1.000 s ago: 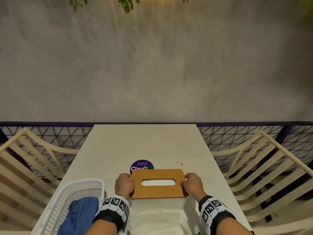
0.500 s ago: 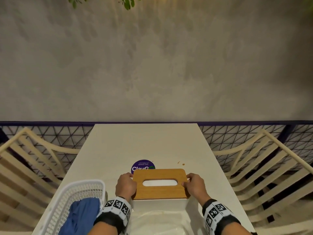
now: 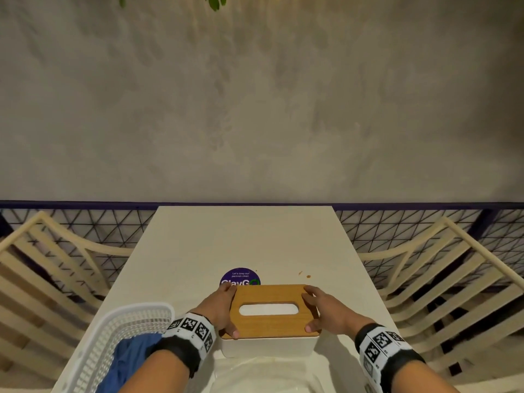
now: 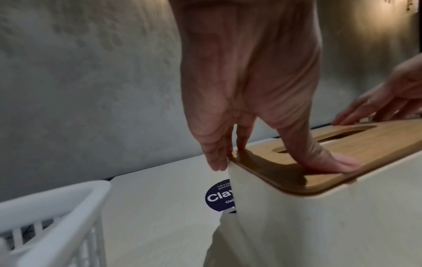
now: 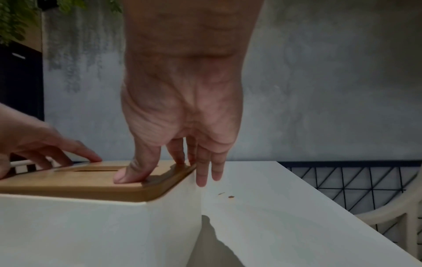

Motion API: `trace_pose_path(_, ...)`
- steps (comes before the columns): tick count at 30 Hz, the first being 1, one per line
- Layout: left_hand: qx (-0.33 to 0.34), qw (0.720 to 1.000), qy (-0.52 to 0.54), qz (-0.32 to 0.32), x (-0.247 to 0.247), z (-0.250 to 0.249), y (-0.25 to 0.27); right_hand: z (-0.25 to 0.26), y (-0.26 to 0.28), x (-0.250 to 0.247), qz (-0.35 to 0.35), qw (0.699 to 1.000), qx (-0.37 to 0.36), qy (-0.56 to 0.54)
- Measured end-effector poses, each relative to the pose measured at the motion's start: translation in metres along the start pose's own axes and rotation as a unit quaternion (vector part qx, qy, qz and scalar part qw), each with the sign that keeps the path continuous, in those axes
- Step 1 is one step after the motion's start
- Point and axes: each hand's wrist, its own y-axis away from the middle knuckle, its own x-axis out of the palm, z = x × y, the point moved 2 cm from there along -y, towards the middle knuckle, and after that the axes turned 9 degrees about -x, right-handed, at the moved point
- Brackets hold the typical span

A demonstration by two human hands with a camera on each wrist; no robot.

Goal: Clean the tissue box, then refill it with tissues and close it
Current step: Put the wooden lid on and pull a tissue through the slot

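A white tissue box stands near the table's front edge, with its wooden slotted lid lying flat on top. My left hand is at the lid's left end. Its thumb presses flat on the wood, and its fingers point straight down beside the box. My right hand mirrors this at the right end, with the thumb on the lid and the fingers hanging down the box's side. White shows through the slot.
A white mesh basket holding a blue cloth sits at the front left. A purple round sticker and a few brown crumbs lie behind the box. Crumpled white plastic lies in front of it. Slatted chairs flank the table.
The lid has settled onto the white box, whose front wall now shows. Both hands went from curled round the lid's ends to straighter fingers, with thumbs pressing on top.
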Motion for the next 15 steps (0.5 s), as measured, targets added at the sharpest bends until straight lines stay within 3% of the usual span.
trace_pose_path(10, -0.001, 1.0, 0.009, -0.015, 0.013, 0.005, -0.008, -0.023, 0.0, 0.026, 0.003, 0.999, 0.008, -0.039)
trace_pose_path(15, -0.019, 1.0, -0.004, -0.016, 0.013, 0.001, -0.009, -0.02, 0.0, 0.019, 0.022, 0.999, 0.02, 0.023)
